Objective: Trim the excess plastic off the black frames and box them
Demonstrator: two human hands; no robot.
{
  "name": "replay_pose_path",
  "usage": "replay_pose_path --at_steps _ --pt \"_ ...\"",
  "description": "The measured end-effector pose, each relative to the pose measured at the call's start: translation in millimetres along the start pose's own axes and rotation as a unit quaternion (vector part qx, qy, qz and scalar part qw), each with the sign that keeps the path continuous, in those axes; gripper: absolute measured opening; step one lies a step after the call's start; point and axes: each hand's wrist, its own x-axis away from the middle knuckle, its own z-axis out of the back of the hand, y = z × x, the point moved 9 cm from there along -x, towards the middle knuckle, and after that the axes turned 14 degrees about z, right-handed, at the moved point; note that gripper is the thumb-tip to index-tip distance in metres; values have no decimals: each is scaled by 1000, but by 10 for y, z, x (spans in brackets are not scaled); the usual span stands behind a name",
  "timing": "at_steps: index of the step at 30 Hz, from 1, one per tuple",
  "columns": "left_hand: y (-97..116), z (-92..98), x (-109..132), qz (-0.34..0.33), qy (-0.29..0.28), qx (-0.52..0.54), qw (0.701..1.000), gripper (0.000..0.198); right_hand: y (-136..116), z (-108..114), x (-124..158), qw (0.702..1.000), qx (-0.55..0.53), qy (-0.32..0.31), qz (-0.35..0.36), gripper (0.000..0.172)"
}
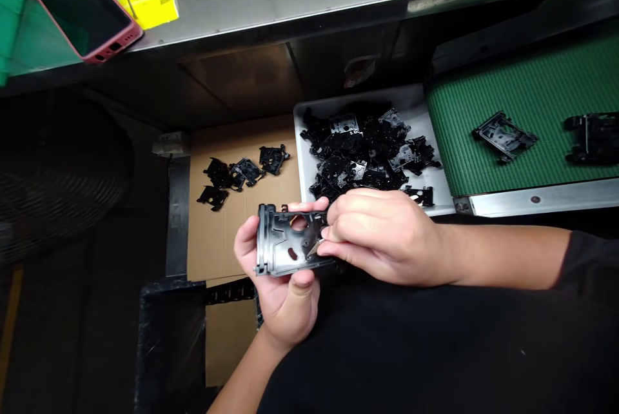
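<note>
Black moulded plastic frame (290, 240) is held flat, face up, just off the near rim of the tray, showing a round hole and a short slot. Left hand (275, 291) is half closed, palm beneath the frame, thumb over its lower edge and fingers curled around its upper edge. Right hand (382, 236) is nearly closed in a pinch, its fingertips (329, 233) on a small bright metal blade (314, 248), which touches the frame's right end; the blade's handle is hidden. White plastic tray (420, 117) beyond the hands holds a heap of similar black parts (358, 156). Cardboard sheet (213, 246) to the left carries several more black parts (242, 172). Green mesh conveyor belt (532, 104) at right carries two black parts (505, 137).
</note>
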Motion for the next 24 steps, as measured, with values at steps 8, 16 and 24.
replay_pose_path --at_steps 8,16,24 --pt "-9 43 86 24 30 -12 999 61 -40 -19 29 1000 -5 -21 10 18" --pt "-32 -40 143 39 -9 6 999 63 -101 49 61 999 -17 -19 21 18" --pt "-29 76 175 60 42 -6 997 67 -134 53 47 1000 -9 17 19 17"
